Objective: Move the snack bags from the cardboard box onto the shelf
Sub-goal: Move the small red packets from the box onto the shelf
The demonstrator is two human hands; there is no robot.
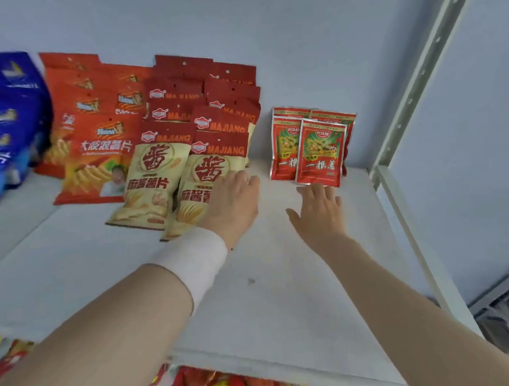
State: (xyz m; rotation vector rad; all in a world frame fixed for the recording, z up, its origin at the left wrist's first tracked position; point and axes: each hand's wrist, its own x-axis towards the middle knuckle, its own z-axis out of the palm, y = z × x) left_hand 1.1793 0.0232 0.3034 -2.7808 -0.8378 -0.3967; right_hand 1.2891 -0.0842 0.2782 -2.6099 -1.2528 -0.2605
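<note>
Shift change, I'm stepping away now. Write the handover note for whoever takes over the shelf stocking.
Left hand: open, resting on the front cream MAJIANG bag.
Right hand: open, fingertips at the bottom edge of the front small red packet, holding nothing.
Done: small red packets stand in a short stack at the right of the shelf, beside the MAJIANG rows.
Left: cardboard box is out of view, so what remains cannot be told. Shelf front has room.

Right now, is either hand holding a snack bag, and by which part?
Neither. The left hand rests open against a Majiang chip bag; the right hand reaches open-fingered just below the small red packets.
</note>
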